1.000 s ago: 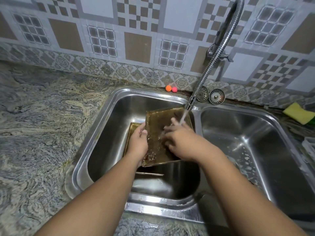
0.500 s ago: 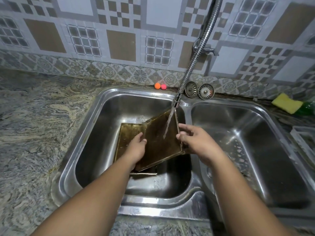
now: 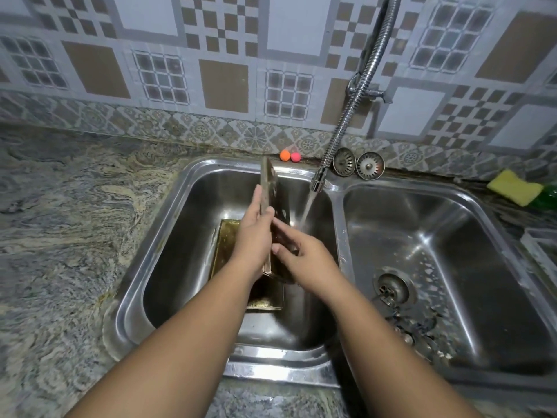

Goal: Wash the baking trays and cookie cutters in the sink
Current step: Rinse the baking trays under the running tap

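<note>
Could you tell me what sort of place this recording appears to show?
Most likely a home kitchen: a double-bowl steel sink set in a veined stone counter, a flexible faucet running water before a patterned tile wall, and a yellow sponge.

— What stays unreadable around the upright tray (image 3: pixel 272 188)?
— The fingers of the right hand (image 3: pixel 304 254) blur against it. The left hand (image 3: pixel 251 236) and forearm cover much of the flat tray (image 3: pixel 226 245), at seven o'clock from it.
— And the borders?
— The tap hose (image 3: pixel 340 129) leaves at twelve o'clock. A green thing (image 3: pixel 547 197) and a white container (image 3: pixel 542 245) are cut at three o'clock.
</note>
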